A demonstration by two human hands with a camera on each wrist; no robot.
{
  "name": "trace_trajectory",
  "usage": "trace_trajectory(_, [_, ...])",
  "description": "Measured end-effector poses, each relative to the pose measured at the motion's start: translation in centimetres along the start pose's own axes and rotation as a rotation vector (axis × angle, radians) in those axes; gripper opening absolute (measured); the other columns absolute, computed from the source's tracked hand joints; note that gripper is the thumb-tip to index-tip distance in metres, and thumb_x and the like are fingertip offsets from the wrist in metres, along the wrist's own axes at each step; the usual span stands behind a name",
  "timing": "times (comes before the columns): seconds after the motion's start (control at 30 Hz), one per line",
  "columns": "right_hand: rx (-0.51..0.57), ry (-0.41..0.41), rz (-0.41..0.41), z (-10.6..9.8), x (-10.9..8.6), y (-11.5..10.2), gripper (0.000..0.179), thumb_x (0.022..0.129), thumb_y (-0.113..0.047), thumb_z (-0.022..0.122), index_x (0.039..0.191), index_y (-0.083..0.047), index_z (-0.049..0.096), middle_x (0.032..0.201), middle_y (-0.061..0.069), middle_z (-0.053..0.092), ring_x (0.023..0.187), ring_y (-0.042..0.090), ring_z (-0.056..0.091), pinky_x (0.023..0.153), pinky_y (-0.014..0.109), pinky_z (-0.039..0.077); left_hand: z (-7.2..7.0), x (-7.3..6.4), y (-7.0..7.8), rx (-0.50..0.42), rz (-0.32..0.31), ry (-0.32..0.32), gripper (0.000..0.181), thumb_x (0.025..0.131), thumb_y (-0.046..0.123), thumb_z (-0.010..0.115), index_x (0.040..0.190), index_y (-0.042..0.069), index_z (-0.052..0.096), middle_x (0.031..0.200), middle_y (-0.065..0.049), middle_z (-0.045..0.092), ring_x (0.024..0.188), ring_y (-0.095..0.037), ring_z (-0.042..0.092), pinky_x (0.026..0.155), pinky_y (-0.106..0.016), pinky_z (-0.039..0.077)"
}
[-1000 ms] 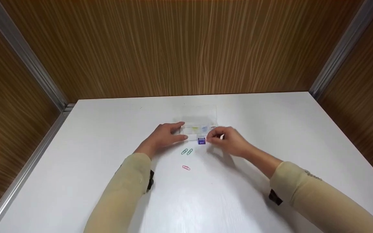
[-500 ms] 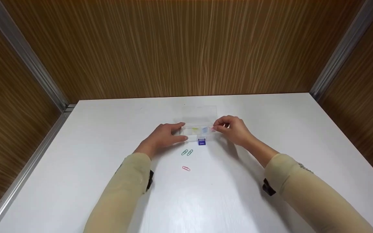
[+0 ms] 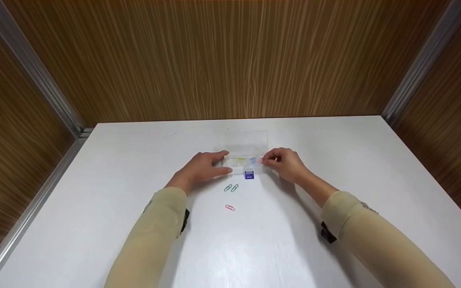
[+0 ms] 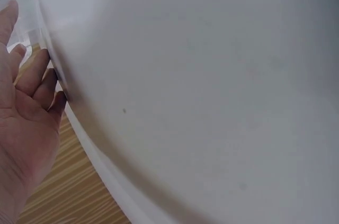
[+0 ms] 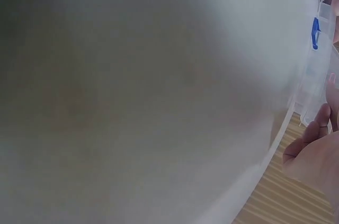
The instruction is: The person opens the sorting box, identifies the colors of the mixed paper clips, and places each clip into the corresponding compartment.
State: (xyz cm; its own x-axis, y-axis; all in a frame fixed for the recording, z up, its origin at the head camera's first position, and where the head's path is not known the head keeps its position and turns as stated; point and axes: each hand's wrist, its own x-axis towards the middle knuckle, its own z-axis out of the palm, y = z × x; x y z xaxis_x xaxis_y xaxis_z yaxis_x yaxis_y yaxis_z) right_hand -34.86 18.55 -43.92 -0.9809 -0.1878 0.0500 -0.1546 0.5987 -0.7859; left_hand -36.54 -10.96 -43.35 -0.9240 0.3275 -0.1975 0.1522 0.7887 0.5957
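A small clear plastic box stands on the white table with its transparent lid raised at the back. A purple-blue latch hangs at its front. Inside, yellow paper clips and blue paper clips lie in separate compartments. My left hand holds the box's left end, thumb at the front and forefinger at the back. Over the right-end compartment, my right hand pinches a pink paper clip between thumb and forefinger; the fingertips partly hide it.
Two green paper clips lie side by side in front of the box. Closer to me is a pink paper clip on the table. Wood-grain panels enclose the table at the back and both sides.
My right hand has moved from beside the front latch up and back to the box's right-end compartment, then slightly left. My left hand, the box and the loose paper clips stay in place.
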Motion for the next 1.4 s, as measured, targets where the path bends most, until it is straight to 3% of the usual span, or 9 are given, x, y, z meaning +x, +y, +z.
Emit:
trace_trajectory(0.3, [-0.013,-0.002,0.015,-0.4,0.3,-0.1,0.008,0.102,-0.011,0.072,0.106,-0.007,0.077,0.099,0.006,0.067,0.093,0.024,0.055,0.078,0.033,0.044,0.0,0.4,0.5,0.029,0.008,-0.005,0.077,0.095,0.064,0.071,0.163,0.041,0.042,0.167,0.004,0.043,0.155,-0.024,0.035,0.127,-0.05,0.027])
trace_trajectory(0.57, [0.027,0.009,-0.044,-1.2,-0.8,-1.6,0.01,0.102,-0.013,0.072,0.11,-0.008,0.077,0.099,0.004,0.068,0.096,0.023,0.054,0.077,0.033,0.044,-0.2,1.2,0.7,0.029,0.026,-0.019,0.077,0.096,0.063,0.07,0.164,0.04,0.041,0.168,0.006,0.041,0.157,-0.023,0.032,0.128,-0.047,0.025])
trace_trajectory(0.87, [0.085,-0.138,-0.142,0.5,-2.7,-3.6,0.015,0.101,-0.013,0.074,0.113,-0.006,0.078,0.099,0.001,0.07,0.094,0.022,0.057,0.083,0.031,0.049,-0.2,1.1,0.8,0.04,0.013,-0.024,0.077,0.096,0.064,0.069,0.164,0.042,0.04,0.168,0.006,0.041,0.157,-0.022,0.033,0.128,-0.049,0.025])
trace_trajectory(1.1, [0.11,-0.243,-0.23,2.4,-3.4,-3.5,0.013,0.1,-0.01,0.076,0.11,-0.002,0.078,0.097,0.003,0.073,0.088,0.019,0.061,0.082,0.027,0.05,-0.2,1.0,0.7,0.056,0.034,-0.021,0.077,0.097,0.065,0.068,0.164,0.039,0.04,0.168,0.004,0.042,0.157,-0.022,0.033,0.127,-0.047,0.025])
trace_trajectory(1.23, [0.117,-0.297,-0.226,3.2,-3.6,-3.2,0.013,0.1,-0.008,0.074,0.11,-0.002,0.078,0.097,0.004,0.072,0.086,0.018,0.058,0.076,0.023,0.047,-0.2,0.9,0.5,0.056,0.039,-0.015,0.078,0.096,0.065,0.069,0.164,0.039,0.042,0.167,0.004,0.043,0.156,-0.022,0.034,0.127,-0.047,0.026])
trace_trajectory(1.4, [0.144,-0.338,-0.175,3.7,-3.5,-3.1,0.014,0.099,-0.009,0.076,0.111,-0.002,0.077,0.096,0.004,0.069,0.086,0.017,0.055,0.074,0.021,0.044,-0.3,0.7,0.4,0.057,0.092,-0.008,0.075,0.097,0.06,0.069,0.164,0.035,0.043,0.165,0.004,0.046,0.155,-0.02,0.037,0.127,-0.043,0.027])
